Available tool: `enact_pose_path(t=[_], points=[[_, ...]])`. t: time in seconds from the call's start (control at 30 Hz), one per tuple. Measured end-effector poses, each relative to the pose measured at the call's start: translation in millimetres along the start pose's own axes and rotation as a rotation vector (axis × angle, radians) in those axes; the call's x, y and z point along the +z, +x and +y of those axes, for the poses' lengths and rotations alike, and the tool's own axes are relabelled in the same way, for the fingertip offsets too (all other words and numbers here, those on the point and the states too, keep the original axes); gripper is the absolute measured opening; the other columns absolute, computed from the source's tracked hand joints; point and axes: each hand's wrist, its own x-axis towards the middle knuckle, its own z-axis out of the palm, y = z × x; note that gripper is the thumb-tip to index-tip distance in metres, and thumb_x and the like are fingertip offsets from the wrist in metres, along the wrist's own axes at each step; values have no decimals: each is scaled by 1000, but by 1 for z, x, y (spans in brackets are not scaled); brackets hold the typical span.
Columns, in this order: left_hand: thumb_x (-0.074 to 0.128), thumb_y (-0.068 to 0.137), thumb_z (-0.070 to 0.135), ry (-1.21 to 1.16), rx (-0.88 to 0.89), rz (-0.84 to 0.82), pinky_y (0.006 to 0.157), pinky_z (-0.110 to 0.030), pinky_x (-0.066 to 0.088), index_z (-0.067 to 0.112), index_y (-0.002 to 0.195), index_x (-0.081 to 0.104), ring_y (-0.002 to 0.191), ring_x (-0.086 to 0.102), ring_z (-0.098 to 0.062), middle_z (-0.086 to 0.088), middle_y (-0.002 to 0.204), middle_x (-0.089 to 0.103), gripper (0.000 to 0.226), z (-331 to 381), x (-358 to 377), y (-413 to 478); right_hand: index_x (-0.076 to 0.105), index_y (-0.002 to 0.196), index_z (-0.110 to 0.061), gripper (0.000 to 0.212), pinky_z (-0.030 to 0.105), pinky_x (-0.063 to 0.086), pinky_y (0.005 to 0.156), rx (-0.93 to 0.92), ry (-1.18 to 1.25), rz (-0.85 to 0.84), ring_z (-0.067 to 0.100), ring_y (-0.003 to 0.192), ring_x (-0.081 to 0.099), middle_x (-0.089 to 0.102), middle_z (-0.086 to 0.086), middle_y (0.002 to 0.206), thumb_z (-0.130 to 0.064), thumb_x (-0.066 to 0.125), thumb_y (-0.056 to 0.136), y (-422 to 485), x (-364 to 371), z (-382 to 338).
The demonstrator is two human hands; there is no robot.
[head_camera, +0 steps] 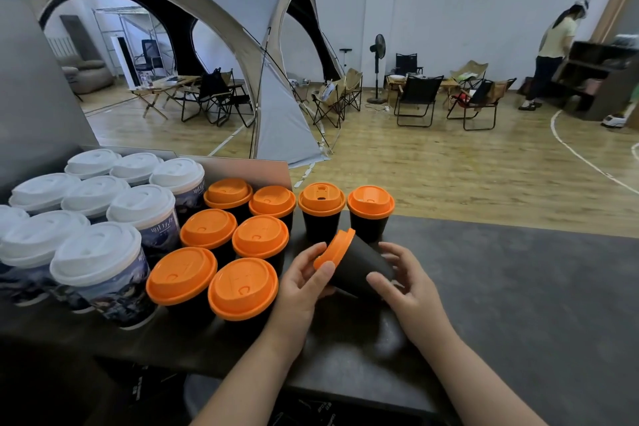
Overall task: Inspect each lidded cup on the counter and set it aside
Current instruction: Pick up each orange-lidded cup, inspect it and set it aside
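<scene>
left hand [304, 282] pinches the orange lid [334, 248] and right hand [406, 282] grips the base of 1 black cup [363, 264], tilted sideways over the counter [518, 287]

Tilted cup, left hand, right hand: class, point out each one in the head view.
Tilted cup [363, 264], head view, on its black side.
Left hand [301, 287], head view, on the hand's middle.
Right hand [409, 290], head view, on the hand's middle.

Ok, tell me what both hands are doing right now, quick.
Left hand: grips the tilted orange-lidded cup at its lid end.
Right hand: grips the same cup near its base.
</scene>
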Motion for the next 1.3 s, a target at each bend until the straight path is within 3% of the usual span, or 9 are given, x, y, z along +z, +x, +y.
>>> enact_pose_path(t=[0.1,0.33,0.5,0.6,0.7,0.83,0.93,1.13,1.3], points=[[64,87,36,-33,-6,-44,97,-37,55,18,138,57,120,65,-19,-2,128,69,55,3,0,-1,61,114,-34,48,26,57,63,17,9,-15,14,77,71,72,1,96,-60,72,76,1,2,-1],[59,91,27,-29,13,-63,95,-33,56,11,128,64,115,68,-23,-8,120,73,41,8,5,-3,53,129,-34,75,34,59,82,-67,42,-2,16,105,66,63,-5,119,-51,84,63,-2,-2,0],[52,99,23,33,18,-44,100,-36,54,11,130,63,117,67,-20,-5,121,73,36,3,3,-3,57,128,-33,70,39,59,86,-126,23,26,16,110,65,66,-10,119,-50,83,66,-3,0,3],[49,103,9,48,-11,-2,98,-32,55,19,131,60,114,68,-15,4,116,74,32,-3,3,0,54,134,-26,72,29,56,81,-248,-97,69,15,113,62,61,-15,124,-44,83,70,-4,1,2],[51,103,12,48,-29,59,93,-34,58,20,125,63,103,71,-16,1,106,75,27,-3,5,2,51,138,-23,72,18,49,86,-366,-223,76,13,118,58,55,-17,132,-41,80,74,-5,1,-1],[50,103,22,69,-5,116,83,-37,61,9,110,70,89,71,-21,-10,93,74,24,-2,6,3,47,142,-24,76,24,52,92,-384,-235,59,10,123,56,54,-15,138,-43,77,75,-8,2,1],[50,104,21,140,-6,111,78,-33,62,13,115,68,94,74,-20,-7,102,74,22,-4,7,3,51,139,-21,74,32,56,88,-394,-224,98,12,120,57,58,-10,134,-48,78,75,-8,1,1],[50,104,11,179,-10,117,71,-27,60,25,114,65,93,75,-16,-6,108,73,23,-1,12,1,51,141,-21,71,16,46,96,-472,-265,103,8,123,52,53,-6,134,-41,78,78,-9,1,-2],[50,103,7,167,-13,120,71,-27,60,20,116,65,94,75,-18,-7,108,73,24,-2,12,1,54,134,-20,65,14,48,83,-455,-233,113,9,105,60,58,-16,129,-40,79,77,-8,0,-2]])
